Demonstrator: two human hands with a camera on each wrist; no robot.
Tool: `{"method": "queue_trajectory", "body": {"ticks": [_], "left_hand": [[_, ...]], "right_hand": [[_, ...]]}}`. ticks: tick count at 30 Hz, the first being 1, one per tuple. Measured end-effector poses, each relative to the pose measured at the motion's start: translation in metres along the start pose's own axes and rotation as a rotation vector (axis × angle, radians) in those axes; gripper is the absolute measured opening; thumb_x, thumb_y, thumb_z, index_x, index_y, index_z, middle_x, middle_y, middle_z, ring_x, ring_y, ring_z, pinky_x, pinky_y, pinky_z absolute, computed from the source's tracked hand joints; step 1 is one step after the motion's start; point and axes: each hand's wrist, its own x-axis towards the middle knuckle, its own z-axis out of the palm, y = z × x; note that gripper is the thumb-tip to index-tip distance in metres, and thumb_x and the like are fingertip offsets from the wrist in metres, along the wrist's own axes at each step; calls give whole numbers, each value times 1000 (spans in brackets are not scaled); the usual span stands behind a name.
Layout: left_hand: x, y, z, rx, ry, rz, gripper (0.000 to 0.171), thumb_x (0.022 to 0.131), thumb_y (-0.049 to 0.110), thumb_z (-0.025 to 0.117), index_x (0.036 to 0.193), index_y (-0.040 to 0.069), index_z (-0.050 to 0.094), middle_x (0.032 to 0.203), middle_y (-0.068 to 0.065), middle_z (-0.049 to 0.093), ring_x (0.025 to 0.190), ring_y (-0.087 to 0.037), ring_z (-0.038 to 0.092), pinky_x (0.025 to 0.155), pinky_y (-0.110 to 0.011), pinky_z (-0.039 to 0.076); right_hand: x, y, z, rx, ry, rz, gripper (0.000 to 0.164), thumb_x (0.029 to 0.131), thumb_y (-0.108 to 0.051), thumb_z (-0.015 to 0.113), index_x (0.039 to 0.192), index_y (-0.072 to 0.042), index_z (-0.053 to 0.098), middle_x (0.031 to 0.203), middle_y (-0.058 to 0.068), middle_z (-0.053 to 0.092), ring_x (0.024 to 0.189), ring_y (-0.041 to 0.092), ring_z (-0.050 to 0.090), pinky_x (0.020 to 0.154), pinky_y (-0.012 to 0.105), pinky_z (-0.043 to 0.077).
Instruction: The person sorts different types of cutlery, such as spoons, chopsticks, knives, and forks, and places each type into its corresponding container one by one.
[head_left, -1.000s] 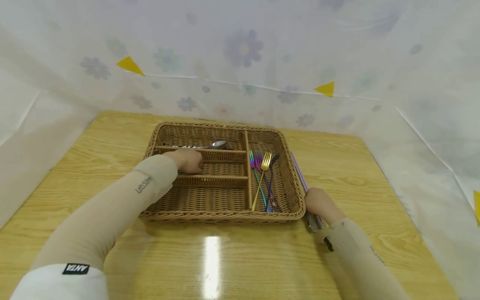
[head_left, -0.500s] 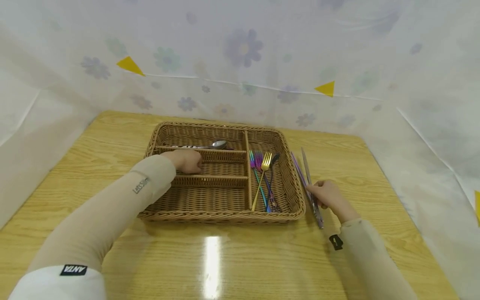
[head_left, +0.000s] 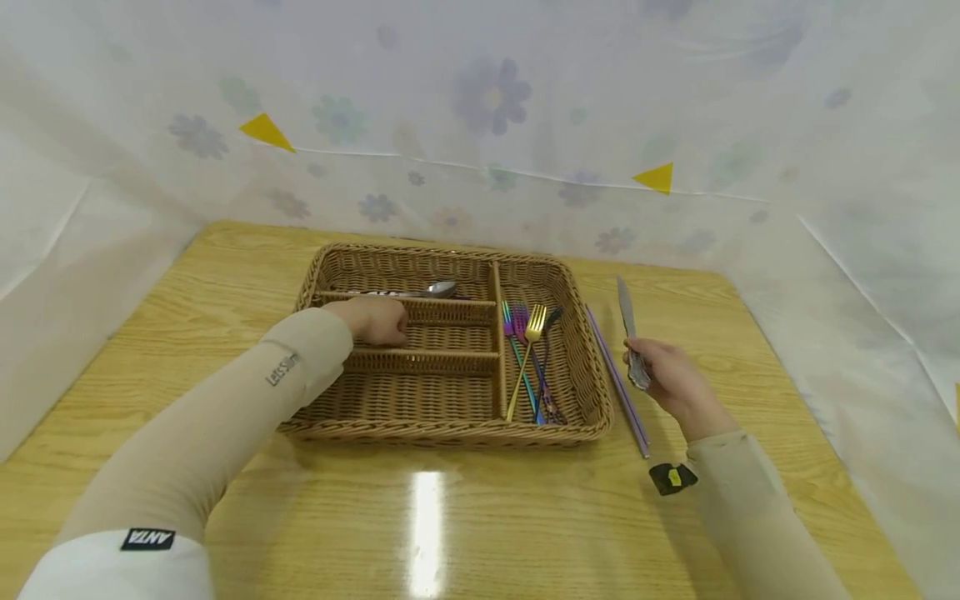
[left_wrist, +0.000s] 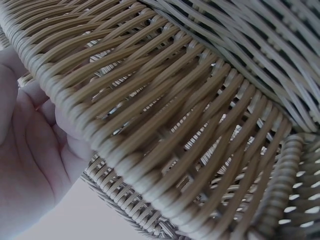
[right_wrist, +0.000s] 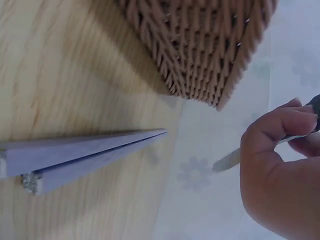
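In the head view my right hand (head_left: 675, 385) holds a silver table knife (head_left: 626, 308) by its ornate handle, blade pointing away, just right of a pair of purple chopsticks (head_left: 618, 379). The right wrist view shows the knife blade (right_wrist: 227, 161) beyond the curled fingers, above the chopsticks (right_wrist: 90, 155) on the table. My left hand (head_left: 381, 322) reaches into the brown wicker cutlery basket (head_left: 442, 431) and grips one of its inner dividers. From the left wrist, the palm (left_wrist: 37, 150) lies against the wicker divider (left_wrist: 135, 100), with the fingers partly hidden behind it.
Several forks, including a gold fork (head_left: 534, 325), lie in the basket's right compartment. A spoon (head_left: 441, 289) rests in the back compartment with other partly hidden cutlery. A patterned white curtain (head_left: 487, 167) hangs behind the wooden table (head_left: 337, 517).
My right hand has lifted the knife off the chopsticks' side and moved it slightly right and away, leaving the chopsticks on the table. The left hand has stayed in place.
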Motion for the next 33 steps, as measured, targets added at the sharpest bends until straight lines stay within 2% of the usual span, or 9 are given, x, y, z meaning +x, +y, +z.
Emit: {"method": "queue_trajectory", "body": {"ticks": [3,7,10,13,16,19,23,29,33], "left_hand": [[0,1,-1,-14,-3,-7,40,98,23,47,59,18,38,48,6,26,43,-7,19,49,-24,26],[-1,2,-3,-60,2,-2,42,97,21,46,56,18,36,49,5,26,44,-8,19,50,-25,27],[0,2,-5,-80,23,20,41,96,19,46,56,18,38,49,5,27,45,-8,19,50,-25,28],[0,4,-7,-71,35,25,38,97,20,46,59,15,46,49,6,30,44,-8,22,51,-25,31],[0,5,-7,-64,39,13,33,97,22,47,67,12,54,51,6,34,46,-8,27,54,-25,34],[-1,4,-7,-79,45,9,33,97,22,47,65,14,50,52,5,33,46,-8,26,54,-26,33],[-2,4,-8,-123,71,40,38,97,21,45,60,17,41,51,5,31,45,-9,24,53,-26,32],[1,11,-11,-216,175,123,29,98,22,44,70,13,47,57,4,37,49,-10,32,58,-28,36],[3,24,-16,-345,247,170,26,99,23,44,81,9,56,62,3,43,52,-12,35,62,-29,38]], "right_hand": [[-3,-6,6,113,-40,-9,16,100,-23,43,98,-11,53,79,-9,57,66,3,48,60,21,40],[-3,-10,10,207,-101,-35,26,100,-12,39,87,-15,60,78,-8,59,66,4,49,59,20,40],[-4,-11,12,220,-120,-29,17,100,-11,41,107,-7,55,81,-8,60,70,3,52,61,20,43],[-4,-12,14,197,-108,-16,43,99,-13,43,137,4,29,86,-10,61,74,1,55,64,18,45],[-4,-12,17,161,-90,-16,64,99,-14,45,144,10,7,86,-11,61,75,-1,55,65,16,45],[-3,-12,19,154,-86,-23,55,98,-15,47,141,6,20,84,-11,60,75,0,55,65,17,45],[-2,-12,20,161,-89,-29,33,97,-16,50,124,-2,36,81,-10,60,74,2,56,65,18,46],[-2,-13,27,143,-109,-36,26,97,-17,50,117,-2,40,79,-10,61,71,2,57,63,17,46],[0,-14,35,79,-133,-57,18,97,-18,50,110,-5,47,80,-10,60,71,3,57,64,19,47]]}}
